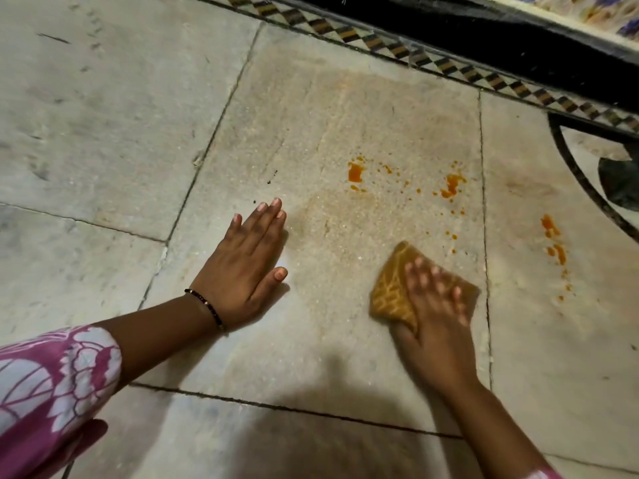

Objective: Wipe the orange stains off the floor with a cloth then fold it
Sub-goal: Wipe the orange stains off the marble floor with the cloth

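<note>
My right hand presses an orange-brown patterned cloth flat onto the stone floor, fingers spread over it and blurred. Orange stains lie beyond the cloth: one blotch at centre, another blotch to its right, with small drops between them. A third streak of stains runs down the neighbouring slab on the right. My left hand rests flat on the floor, palm down, fingers together, holding nothing. It sits to the left of the cloth, apart from it.
A black-and-white chequered tile border and a dark raised step run along the far edge. A black curved inlay marks the floor at the right. Dark crumbs lie beyond my left fingertips. My pink patterned sleeve is at lower left.
</note>
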{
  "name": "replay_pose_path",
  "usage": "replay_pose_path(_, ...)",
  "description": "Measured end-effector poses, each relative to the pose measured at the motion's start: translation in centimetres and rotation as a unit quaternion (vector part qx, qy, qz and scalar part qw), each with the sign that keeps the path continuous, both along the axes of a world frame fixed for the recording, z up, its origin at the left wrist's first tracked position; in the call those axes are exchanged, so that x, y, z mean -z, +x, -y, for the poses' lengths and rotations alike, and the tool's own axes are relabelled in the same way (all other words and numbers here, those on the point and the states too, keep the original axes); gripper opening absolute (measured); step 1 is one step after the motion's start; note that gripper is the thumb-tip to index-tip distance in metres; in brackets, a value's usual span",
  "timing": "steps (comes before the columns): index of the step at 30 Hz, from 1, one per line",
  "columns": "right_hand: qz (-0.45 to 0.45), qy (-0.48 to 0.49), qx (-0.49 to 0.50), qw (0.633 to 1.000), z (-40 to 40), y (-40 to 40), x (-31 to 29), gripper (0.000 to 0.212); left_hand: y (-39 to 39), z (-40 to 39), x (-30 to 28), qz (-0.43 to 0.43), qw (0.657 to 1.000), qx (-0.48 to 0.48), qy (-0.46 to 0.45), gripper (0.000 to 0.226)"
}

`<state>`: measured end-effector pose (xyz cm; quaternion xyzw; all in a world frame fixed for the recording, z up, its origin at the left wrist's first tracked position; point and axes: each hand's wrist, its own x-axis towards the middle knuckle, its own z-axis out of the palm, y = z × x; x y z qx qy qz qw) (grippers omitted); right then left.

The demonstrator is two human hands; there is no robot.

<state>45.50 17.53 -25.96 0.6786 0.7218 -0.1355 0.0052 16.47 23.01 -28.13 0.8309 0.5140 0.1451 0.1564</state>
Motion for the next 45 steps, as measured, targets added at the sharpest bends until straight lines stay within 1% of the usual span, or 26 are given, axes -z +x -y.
replay_pose_path(2,0.013,0.004,0.094,0.996,-3.6,-0.2,0.0,0.083,0.1,-0.1,-0.1,-0.010,1.000,0.003,-0.006,0.069)
replay_pose_path(3,0.024,0.005,0.128,0.991,-5.5,-1.1,0.0,0.083,0.1,-0.1,-0.1,-0.020,1.000,0.009,-0.008,0.069)
replay_pose_path(4,0.031,-0.001,0.141,0.990,-7.0,-2.3,0.0,0.080,0.2,-0.1,-0.1,-0.033,0.999,0.019,-0.009,0.069)
replay_pose_path(6,0.030,0.000,0.080,0.996,-8.2,-5.5,0.3,0.077,0.2,-0.2,0.0,-0.053,0.998,0.038,-0.006,0.070)
replay_pose_path(9,0.001,0.029,-0.056,0.998,-4.6,-8.9,0.2,0.078,0.4,-0.3,0.1,-0.064,0.997,0.047,-0.005,0.071)
replay_pose_path(11,-0.008,0.024,-0.099,0.995,-0.5,-8.3,0.5,0.079,0.3,-0.2,0.0,-0.066,0.997,0.045,-0.003,0.071)
replay_pose_path(13,0.005,0.016,-0.103,0.995,3.7,-5.5,0.9,0.078,0.3,-0.1,0.1,-0.074,0.996,0.051,0.004,0.071)
replay_pose_path(15,0.015,0.018,-0.057,0.998,6.6,-1.5,0.9,0.073,0.4,0.2,0.2,-0.084,0.995,0.061,0.007,0.071)
replay_pose_path(17,0.020,0.027,0.032,0.999,6.1,1.5,0.6,0.073,0.6,0.2,0.2,-0.093,0.993,0.069,0.006,0.072)
replay_pose_path(19,0.022,0.042,0.135,0.990,2.8,1.9,0.2,0.076,0.7,0.2,0.2,-0.102,0.992,0.076,0.006,0.072)
replay_pose_path(20,0.021,0.045,0.174,0.983,0.6,1.4,0.1,0.076,0.7,0.2,0.2,-0.107,0.991,0.075,0.005,0.072)
replay_pose_path(21,0.020,0.035,0.191,0.981,-1.7,0.4,0.1,0.074,0.6,0.1,0.3,-0.109,0.992,0.068,0.004,0.073)
replay_pose_path(22,0.021,0.021,0.180,0.983,-3.5,-0.8,0.0,0.072,0.6,0.1,0.3,-0.107,0.993,0.057,0.002,0.073)
replay_pose_path(23,0.022,0.020,0.142,0.989,-4.9,-2.3,0.1,0.072,0.6,0.1,0.4,-0.101,0.994,0.042,0.000,0.073)
replay_pose_path(25,0.024,0.021,0.028,0.999,-5.7,-5.7,0.0,0.076,0.5,0.0,0.4,-0.089,0.996,0.017,-0.005,0.073)
replay_pose_path(27,0.014,0.018,-0.080,0.997,-5.2,-8.0,0.1,0.078,0.5,-0.1,0.4,-0.079,0.997,0.005,-0.011,0.073)
replay_pose_path(29,0.000,0.022,-0.134,0.991,-5.5,-8.1,0.3,0.080,0.4,-0.2,0.3,-0.067,0.998,0.005,-0.016,0.072)
replay_pose_path(31,0.000,0.042,-0.135,0.990,-7.2,-6.6,0.6,0.078,0.3,-0.3,0.3,-0.057,0.998,0.006,-0.019,0.071)
replay_pose_path(32,0.002,0.047,-0.112,0.993,-8.1,-5.5,0.7,0.078,0.2,-0.2,0.3,-0.055,0.998,0.007,-0.020,0.070)
replay_pose_path(34,0.009,0.054,-0.030,0.998,-8.6,-2.4,0.7,0.079,0.1,-0.1,0.3,-0.055,0.998,0.010,-0.022,0.070)
replay_pose_path(37,0.020,0.053,0.092,0.994,-4.7,1.9,0.2,0.082,0.3,-0.1,0.3,-0.060,0.998,0.013,-0.028,0.070)
replay_pose_path(39,0.017,0.039,0.149,0.988,-0.1,1.5,-0.1,0.080,0.4,-0.1,0.3,-0.066,0.997,0.012,-0.034,0.073)
replay_pose_path(40,0.018,0.026,0.147,0.989,1.7,0.0,0.0,0.080,0.5,-0.1,0.3,-0.072,0.997,0.014,-0.033,0.074)
replay_pose_path(42,0.023,-0.003,0.068,0.997,3.1,-3.6,0.4,0.078,0.6,-0.1,0.2,-0.081,0.996,0.022,-0.029,0.076)
replay_pose_path(44,0.004,0.005,-0.019,1.000,1.0,-5.8,0.5,0.078,0.5,0.1,0.1,-0.082,0.996,0.026,-0.026,0.077)
replay_pose_path(45,-0.008,0.015,-0.046,0.999,-0.9,-5.4,0.4,0.078,0.5,0.1,0.0,-0.078,0.996,0.027,-0.025,0.076)
